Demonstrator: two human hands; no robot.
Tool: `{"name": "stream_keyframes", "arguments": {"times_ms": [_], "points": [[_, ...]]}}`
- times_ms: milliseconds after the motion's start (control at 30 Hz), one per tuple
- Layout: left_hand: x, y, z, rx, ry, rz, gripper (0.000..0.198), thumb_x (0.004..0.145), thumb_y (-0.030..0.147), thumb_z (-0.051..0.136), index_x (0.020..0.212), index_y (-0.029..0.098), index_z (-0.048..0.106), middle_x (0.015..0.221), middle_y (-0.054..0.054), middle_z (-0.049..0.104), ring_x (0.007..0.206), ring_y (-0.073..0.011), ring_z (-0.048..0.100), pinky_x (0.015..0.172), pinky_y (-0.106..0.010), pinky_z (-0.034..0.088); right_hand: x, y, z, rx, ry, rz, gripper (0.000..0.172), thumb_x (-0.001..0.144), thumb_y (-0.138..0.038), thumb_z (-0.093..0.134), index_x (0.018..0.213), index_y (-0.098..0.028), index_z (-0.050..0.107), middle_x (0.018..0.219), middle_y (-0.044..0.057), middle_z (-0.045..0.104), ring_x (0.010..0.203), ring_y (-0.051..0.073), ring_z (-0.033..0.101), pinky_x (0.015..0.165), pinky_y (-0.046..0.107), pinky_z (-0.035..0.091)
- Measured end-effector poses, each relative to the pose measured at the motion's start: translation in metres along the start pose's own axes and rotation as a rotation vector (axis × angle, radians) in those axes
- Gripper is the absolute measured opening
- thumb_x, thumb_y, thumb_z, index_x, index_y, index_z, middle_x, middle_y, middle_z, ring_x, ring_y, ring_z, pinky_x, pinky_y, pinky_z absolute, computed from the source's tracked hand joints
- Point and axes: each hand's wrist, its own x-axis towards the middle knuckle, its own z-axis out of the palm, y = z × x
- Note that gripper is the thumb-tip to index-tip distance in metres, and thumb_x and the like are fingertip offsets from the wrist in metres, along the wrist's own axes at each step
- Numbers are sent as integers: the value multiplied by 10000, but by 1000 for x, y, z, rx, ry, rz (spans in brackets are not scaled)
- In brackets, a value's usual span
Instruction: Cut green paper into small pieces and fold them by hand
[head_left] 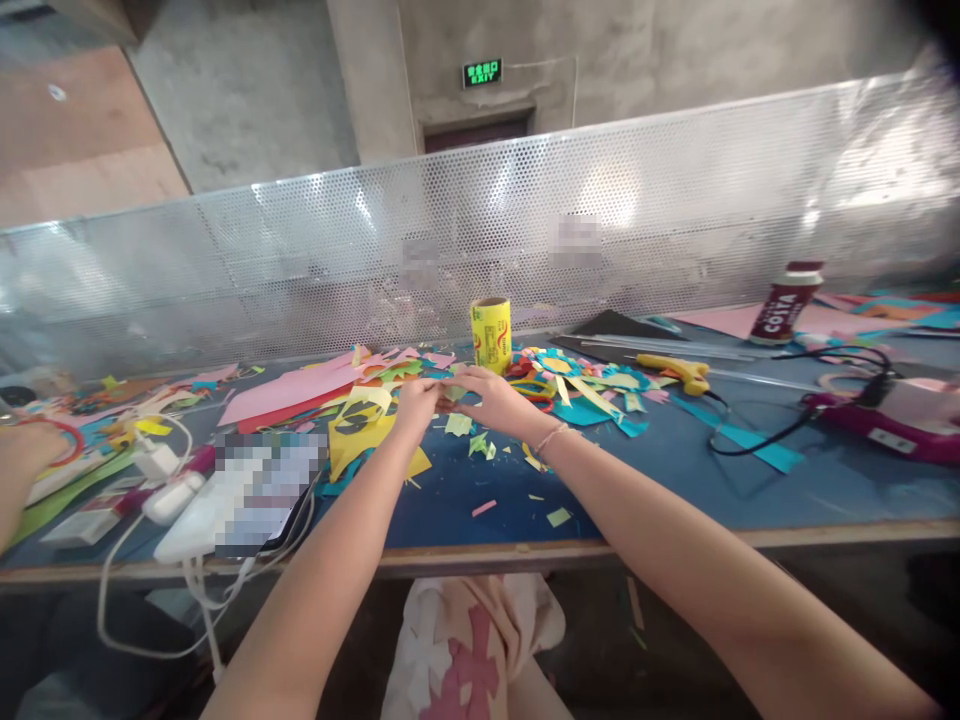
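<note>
My left hand [417, 405] and my right hand [484, 395] meet above the blue table, fingertips together. The fingers of both are closed around something too small to make out, perhaps a bit of pale paper. Directly behind them stands a yellow tape roll [491, 338] on its end. Yellow paper [356, 440] with cut-out shapes lies beside my left hand. Just below the hands are pale green scraps [481, 446], and colourful cut strips [577, 385] spread out to the right of my right hand.
A phone [274, 495] and white cables lie at the left, near another person's hand [26, 460]. Pink sheets [292, 390] are behind them. To the right are a yellow glue gun [675, 370], a dark red bottle [786, 305] and a magenta device [885, 425]. A perforated metal screen [337, 260] borders the back.
</note>
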Motion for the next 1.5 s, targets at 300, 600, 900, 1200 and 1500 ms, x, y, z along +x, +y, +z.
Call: {"name": "stream_keyframes", "arguments": {"times_ms": [300, 600, 900, 1200, 1500], "points": [[-1, 2, 5, -96, -16, -55, 124, 647, 273, 632, 638, 150, 645, 578, -39, 640, 560, -144, 609, 643, -290, 500, -2, -6, 2, -17, 52, 179, 316, 760, -136, 536, 996, -274, 694, 969, 12, 700, 924, 184, 628, 869, 331, 476], [-6, 7, 9, -68, -97, -1, 339, 539, 378, 765, 723, 133, 620, 748, -54, 656, 713, -146, 616, 749, -312, 493, 2, 13, 6, 244, 138, 418, 233, 719, -157, 557, 855, -216, 737, 853, 21, 718, 854, 205, 649, 790, 324, 505], [-7, 8, 10, -72, -72, -50, 253, 555, 206, 710, 793, 139, 653, 813, -70, 673, 718, -159, 619, 714, -319, 500, 5, 15, 3, 509, 180, 595, 150, 693, -207, 581, 771, -171, 704, 685, 6, 655, 617, 131, 597, 600, 260, 518], [-6, 12, 9, -189, -52, -125, 98, 621, 172, 623, 715, 149, 606, 777, -53, 657, 678, -151, 620, 669, -304, 510, 4, 21, 5, 702, 227, 638, 162, 690, -182, 605, 842, -159, 655, 664, 16, 644, 574, 109, 585, 611, 257, 518], [-2, 5, 6, -188, -40, -47, 121, 612, 180, 639, 721, 145, 603, 759, -55, 647, 682, -144, 612, 679, -306, 511, -1, 43, -15, 102, 139, 530, 185, 702, -204, 603, 873, -159, 658, 841, 107, 684, 825, 212, 630, 755, 336, 490]]}}
